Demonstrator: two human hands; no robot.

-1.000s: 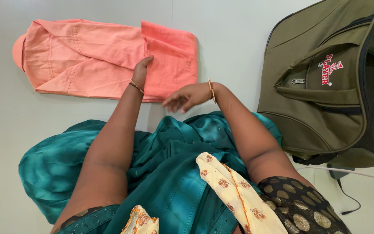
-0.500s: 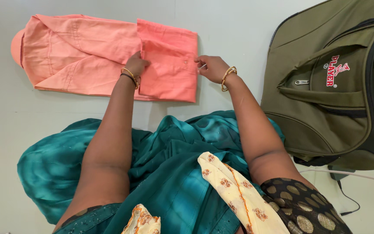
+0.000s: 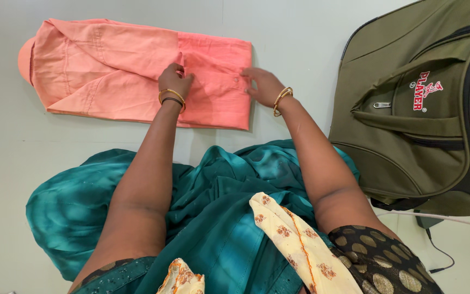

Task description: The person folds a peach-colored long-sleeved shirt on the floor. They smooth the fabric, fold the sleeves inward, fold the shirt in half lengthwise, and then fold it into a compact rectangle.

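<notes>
**Both hands on the folded shirt**

A salmon-pink shirt (image 3: 137, 71) lies folded on the pale floor (image 3: 289, 32), to the left of an olive-green bag (image 3: 409, 109). The left hand (image 3: 174, 80) rests at the shirt's middle fold, fingers curled onto the cloth. The right hand (image 3: 262, 84) presses the shirt's edge nearest the bag, fingers spread flat, gripping nothing.

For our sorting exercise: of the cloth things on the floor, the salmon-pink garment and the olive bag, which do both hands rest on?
The salmon-pink garment, folded flat; left hand and right hand press its right part. The olive bag lies untouched.
</notes>
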